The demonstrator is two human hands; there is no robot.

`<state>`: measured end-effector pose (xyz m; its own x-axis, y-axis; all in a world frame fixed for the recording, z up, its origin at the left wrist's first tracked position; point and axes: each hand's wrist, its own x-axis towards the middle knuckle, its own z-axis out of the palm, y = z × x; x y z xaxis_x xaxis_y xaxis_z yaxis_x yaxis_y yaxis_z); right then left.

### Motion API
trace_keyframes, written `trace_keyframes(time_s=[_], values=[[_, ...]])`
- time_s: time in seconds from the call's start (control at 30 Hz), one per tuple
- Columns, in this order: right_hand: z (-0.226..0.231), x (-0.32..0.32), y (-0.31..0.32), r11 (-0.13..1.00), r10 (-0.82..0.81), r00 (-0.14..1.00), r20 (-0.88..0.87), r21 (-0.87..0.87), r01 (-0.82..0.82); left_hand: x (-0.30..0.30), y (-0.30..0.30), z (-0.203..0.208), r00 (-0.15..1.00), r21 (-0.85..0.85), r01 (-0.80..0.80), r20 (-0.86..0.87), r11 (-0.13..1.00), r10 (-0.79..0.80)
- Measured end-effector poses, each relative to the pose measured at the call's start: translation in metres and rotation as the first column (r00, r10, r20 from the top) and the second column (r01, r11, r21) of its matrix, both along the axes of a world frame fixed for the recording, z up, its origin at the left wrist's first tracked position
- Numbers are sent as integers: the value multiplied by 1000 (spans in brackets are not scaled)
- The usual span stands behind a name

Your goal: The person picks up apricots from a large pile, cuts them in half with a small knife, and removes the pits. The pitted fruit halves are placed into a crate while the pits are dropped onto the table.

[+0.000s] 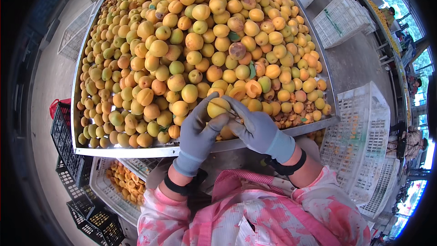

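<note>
- Piled fruit crowds the grip ahead and to both sides; split halves lie just beyond the fingertips.
- The left hand pinches a yellow fruit between thumb and fingers, above the pile's near edge; the right hand meets it from the right.
- Something slim and dark by the right fingertips is hard to make out; I cannot tell whether they grip it.
- The metal rim passes below the grip, partly covered by both hands.
- A white crate stands well right.
</note>
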<state>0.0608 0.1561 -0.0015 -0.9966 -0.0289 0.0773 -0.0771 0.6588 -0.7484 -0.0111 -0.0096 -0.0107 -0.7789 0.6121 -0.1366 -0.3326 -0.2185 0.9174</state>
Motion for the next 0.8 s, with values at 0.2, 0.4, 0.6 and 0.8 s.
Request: trace_keyframes(time_s=[0.2, 0.4, 0.6, 0.8], values=[[-6, -2, -2, 1000, -9, 999, -46, 11, 9, -2, 0, -2, 969, -103, -31, -248, 994, 5], [-8, -3, -6, 999, -52, 998, -41, 8, 52, -5, 0, -1, 955, 63, 22, 295, 998, -40], [-9, -3, -3, 999, 8, 999, -46, 54, -5, 4, 4, 5, 978, -38, -82, -198, 996, 73], [-17, -6, -15, 997, -68, 992, -106, 23, 70, 4, 4, -4, 993, 89, -95, 78, 991, 88]])
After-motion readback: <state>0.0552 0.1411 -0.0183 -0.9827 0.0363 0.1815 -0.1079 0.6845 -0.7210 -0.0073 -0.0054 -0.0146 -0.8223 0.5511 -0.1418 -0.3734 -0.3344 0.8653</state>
